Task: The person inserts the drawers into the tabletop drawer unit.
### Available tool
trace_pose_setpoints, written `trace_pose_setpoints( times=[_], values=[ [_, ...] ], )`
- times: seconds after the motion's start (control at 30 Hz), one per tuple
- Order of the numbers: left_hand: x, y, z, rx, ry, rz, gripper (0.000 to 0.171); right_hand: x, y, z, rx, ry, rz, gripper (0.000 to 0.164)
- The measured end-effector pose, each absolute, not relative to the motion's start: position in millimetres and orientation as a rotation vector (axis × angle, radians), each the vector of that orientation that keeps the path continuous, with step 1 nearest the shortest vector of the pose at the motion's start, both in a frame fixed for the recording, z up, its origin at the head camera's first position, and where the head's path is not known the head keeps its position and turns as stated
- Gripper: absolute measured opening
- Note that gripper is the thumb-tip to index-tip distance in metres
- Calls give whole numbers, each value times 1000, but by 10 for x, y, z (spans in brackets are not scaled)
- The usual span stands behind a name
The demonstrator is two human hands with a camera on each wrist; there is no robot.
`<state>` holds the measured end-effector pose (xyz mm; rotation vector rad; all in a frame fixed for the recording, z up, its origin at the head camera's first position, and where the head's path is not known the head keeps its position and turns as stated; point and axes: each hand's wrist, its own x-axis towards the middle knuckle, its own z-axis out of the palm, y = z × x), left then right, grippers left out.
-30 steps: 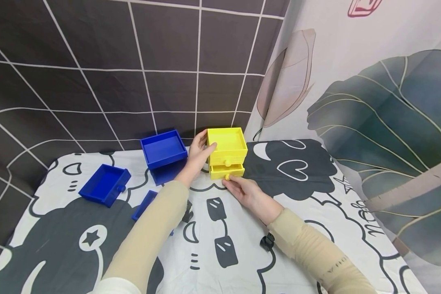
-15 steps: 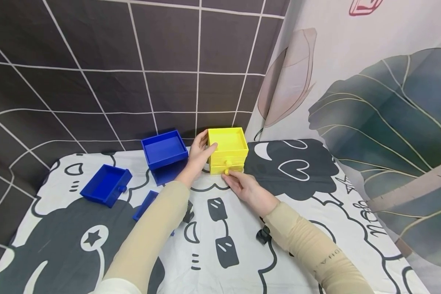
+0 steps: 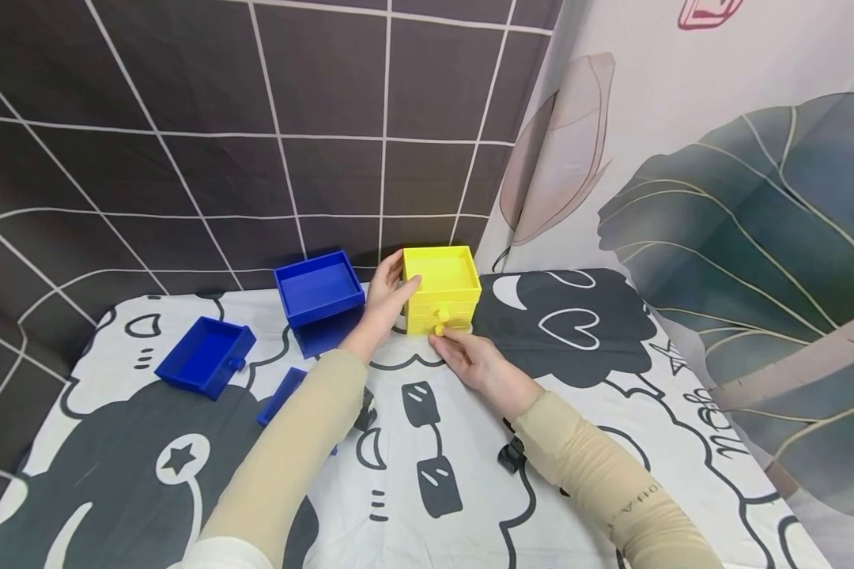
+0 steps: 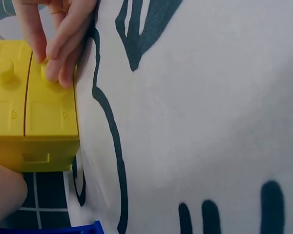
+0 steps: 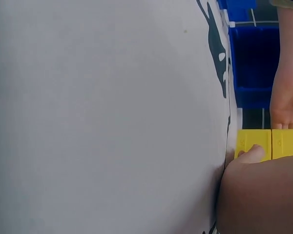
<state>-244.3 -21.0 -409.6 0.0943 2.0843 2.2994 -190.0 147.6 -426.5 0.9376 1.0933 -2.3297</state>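
Observation:
A small yellow drawer box (image 3: 443, 273), with two drawers one above the other and a shallow tray top, stands at the back of the bed-like surface. My left hand (image 3: 383, 300) holds its left side, the thumb over the front left edge. Low at the front, my right hand (image 3: 480, 367) pinches the knob (image 4: 45, 72) of the bottom drawer. The left wrist view shows both drawer fronts flush, with the upper knob (image 4: 5, 70) untouched. In the right wrist view, the hand's own bulk hides most of the yellow fronts.
Left of the yellow box stands a blue drawer box (image 3: 318, 291) with an open front. A loose blue drawer (image 3: 205, 359) lies farther left. Another blue piece (image 3: 281, 395) is partly covered by the left sleeve. A dark curtain (image 3: 327, 79) hangs behind.
The bottom yellow drawer, partly out a second ago, has slid back in flush under the push of my right hand. The left hand has kept its hold on the box.

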Motion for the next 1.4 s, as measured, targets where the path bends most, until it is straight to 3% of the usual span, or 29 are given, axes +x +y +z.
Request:
trace_pose_setpoints(
  times=[0.27, 0.5, 0.77, 1.4],
  values=[
    [-2375, -205, -4008, 75, 2077, 2294, 69, -1785, 1523, -4224, 896, 1084, -2332, 11],
    [-2218, -259, -3921, 106, 2063, 2278, 61, -1738, 1583, -4196, 802, 1112, -2302, 17],
    [-1950, -383, -3842, 185, 2072, 2178, 60, -1699, 1587, -3911, 567, 1188, -2245, 29],
    [-1400, -898, -3912, 296, 2023, 2052, 61, -1776, 1286, -3364, 369, 1347, -2211, 21]
  ],
)
